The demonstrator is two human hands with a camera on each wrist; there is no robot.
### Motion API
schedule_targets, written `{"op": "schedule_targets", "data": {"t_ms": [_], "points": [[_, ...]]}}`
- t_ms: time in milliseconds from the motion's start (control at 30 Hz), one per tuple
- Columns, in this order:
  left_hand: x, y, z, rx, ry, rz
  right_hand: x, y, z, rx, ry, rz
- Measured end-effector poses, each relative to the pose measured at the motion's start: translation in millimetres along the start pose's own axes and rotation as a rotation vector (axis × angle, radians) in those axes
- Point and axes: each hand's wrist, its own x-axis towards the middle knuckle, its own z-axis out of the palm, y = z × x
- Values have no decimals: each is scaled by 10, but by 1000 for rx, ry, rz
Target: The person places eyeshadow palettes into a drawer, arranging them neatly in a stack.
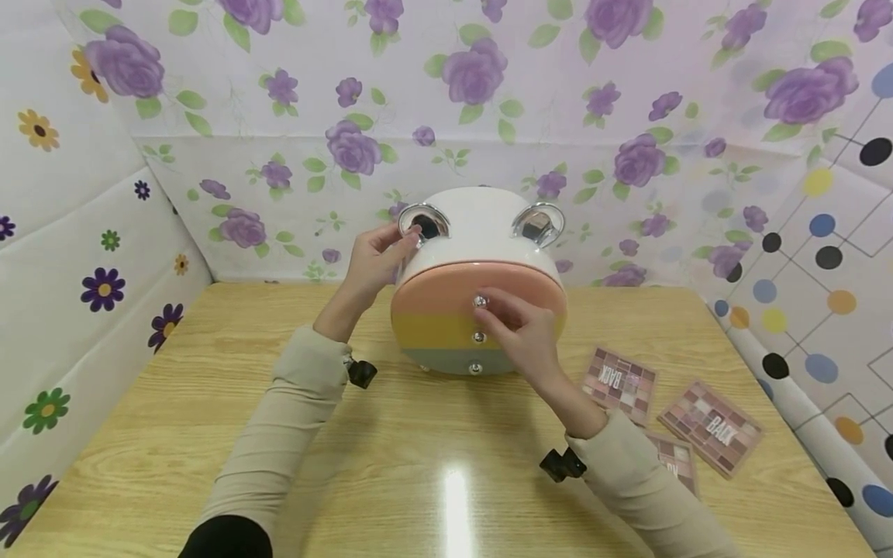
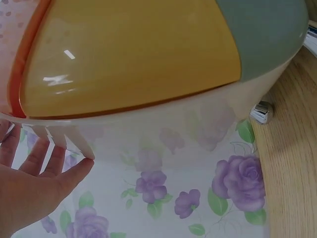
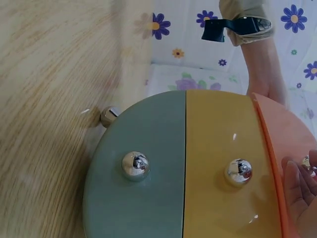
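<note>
The right hand [image 1: 519, 329] pinches the top knob [image 1: 480, 301] of the box [image 1: 446, 325], whose pink drawer lies under its fingers. The left hand [image 1: 373, 260], fingers spread, presses the box's left side by the mirror [image 1: 423, 222].

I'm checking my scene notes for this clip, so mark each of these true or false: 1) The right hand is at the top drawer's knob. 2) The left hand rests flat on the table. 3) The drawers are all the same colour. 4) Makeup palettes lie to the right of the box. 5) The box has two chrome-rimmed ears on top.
1) True: the right hand has its fingers at the top knob of the pink drawer.
2) False: the left hand touches the left ear of the storage box.
3) False: they are pink, yellow and grey-green.
4) True: the palettes lie on the table.
5) True: a right ear matches the left one.
</note>
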Motion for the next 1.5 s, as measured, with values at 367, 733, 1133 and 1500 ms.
{"op": "schedule_targets", "data": {"t_ms": [367, 733, 1133, 1500], "points": [[-3, 11, 11, 27, 25, -40, -150, 202, 7, -26, 1, -58], [0, -5, 14, 24, 17, -43, -270, 145, -26, -64, -12, -103], [3, -15, 11, 20, 30, -33, -376, 13, -43, -55, -38, -127], [-1, 4, 19, 20, 28, -23, -458, -82, -71, -79, -54, -140]]}}
